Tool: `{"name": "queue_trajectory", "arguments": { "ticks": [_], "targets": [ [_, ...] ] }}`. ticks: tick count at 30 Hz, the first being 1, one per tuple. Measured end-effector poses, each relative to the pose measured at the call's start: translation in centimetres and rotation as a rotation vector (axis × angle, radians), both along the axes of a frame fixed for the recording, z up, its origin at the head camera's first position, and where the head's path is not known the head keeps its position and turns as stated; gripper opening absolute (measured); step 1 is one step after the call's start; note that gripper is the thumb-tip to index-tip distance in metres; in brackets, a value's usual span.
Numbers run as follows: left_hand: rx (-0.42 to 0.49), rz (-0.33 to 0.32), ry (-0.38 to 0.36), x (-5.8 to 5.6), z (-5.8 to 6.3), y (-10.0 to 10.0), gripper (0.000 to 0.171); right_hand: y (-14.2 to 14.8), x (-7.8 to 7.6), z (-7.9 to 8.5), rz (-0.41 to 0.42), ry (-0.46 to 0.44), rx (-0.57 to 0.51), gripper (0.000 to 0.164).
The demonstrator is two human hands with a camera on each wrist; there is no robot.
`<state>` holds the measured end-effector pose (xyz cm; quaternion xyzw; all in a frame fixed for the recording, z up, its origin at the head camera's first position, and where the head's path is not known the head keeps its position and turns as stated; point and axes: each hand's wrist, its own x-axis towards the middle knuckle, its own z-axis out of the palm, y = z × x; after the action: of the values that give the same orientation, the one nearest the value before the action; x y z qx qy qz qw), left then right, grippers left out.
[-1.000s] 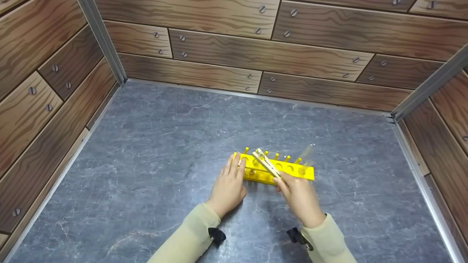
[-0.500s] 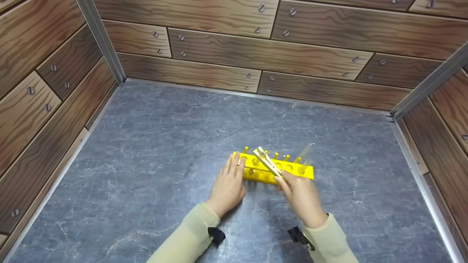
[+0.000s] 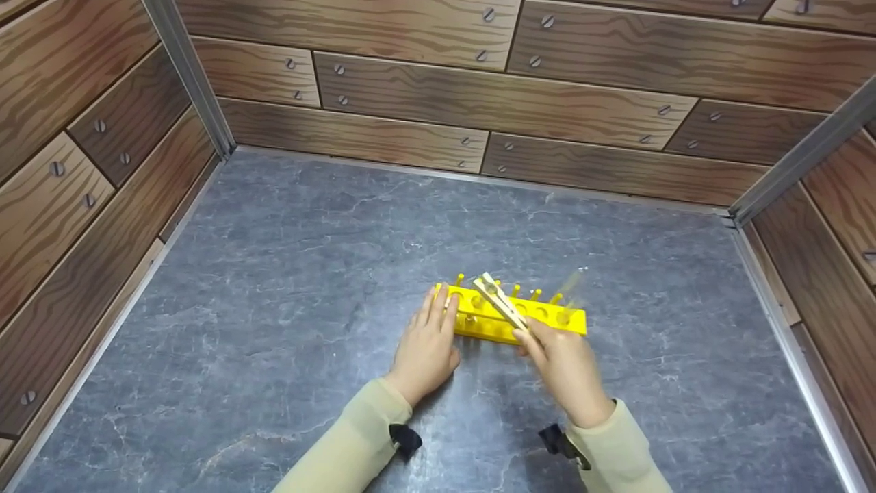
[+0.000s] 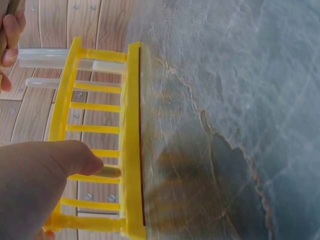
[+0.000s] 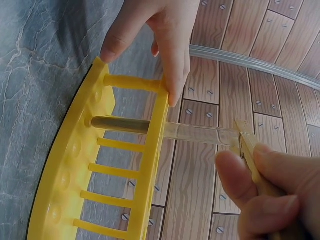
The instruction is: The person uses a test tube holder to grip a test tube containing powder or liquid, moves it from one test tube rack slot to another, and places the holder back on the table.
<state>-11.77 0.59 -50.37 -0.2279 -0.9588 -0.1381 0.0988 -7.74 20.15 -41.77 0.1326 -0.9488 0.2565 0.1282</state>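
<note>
A yellow test tube rack [image 3: 575, 322] stands on the table. My left hand [image 3: 426, 352] rests on its left end, the fingers lying straight over the top plate. In the right wrist view its thumb touches the lower plate's corner. My right hand [image 3: 568, 366] pinches a wooden test tube holder [image 3: 510, 311] by its near end. The holder's far end is at the top of a glass test tube [image 5: 200, 134]. That tube stands through the rack, with dark brownish contents in its lower part. In the left wrist view my thumb partly hides this tube.
Two more test tubes, one wide tube [image 4: 42, 57] and one narrow tube [image 4: 42, 83], stand toward the rack's other end. Yellow pegs line the rack's far side. The grey marbled tabletop [image 3: 308, 274] is enclosed by wood-patterned walls [image 3: 404, 133].
The right hand and the test tube holder have shifted very slightly to the right. The left hand and the rack stay in place.
</note>
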Motion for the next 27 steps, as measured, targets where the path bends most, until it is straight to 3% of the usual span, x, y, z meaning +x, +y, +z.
{"name": "queue_trajectory", "arguments": {
  "ticks": [5,16,27],
  "targets": [
    [0.002,-0.001,0.021,-0.1,-0.11,0.08,0.078,0.05,0.03,0.2,-0.002,0.013,0.003,0.014],
    [-0.002,0.007,-0.005,-0.01,-0.1,0.08,0.08,0.1,-0.36,0.66,-0.024,-0.026,0.007,0.014],
    [0.003,0.006,-0.037,0.03,0.12,0.02,0.082,0.23,-0.71,0.57,-0.018,0.007,0.005,0.011]
  ]
}}
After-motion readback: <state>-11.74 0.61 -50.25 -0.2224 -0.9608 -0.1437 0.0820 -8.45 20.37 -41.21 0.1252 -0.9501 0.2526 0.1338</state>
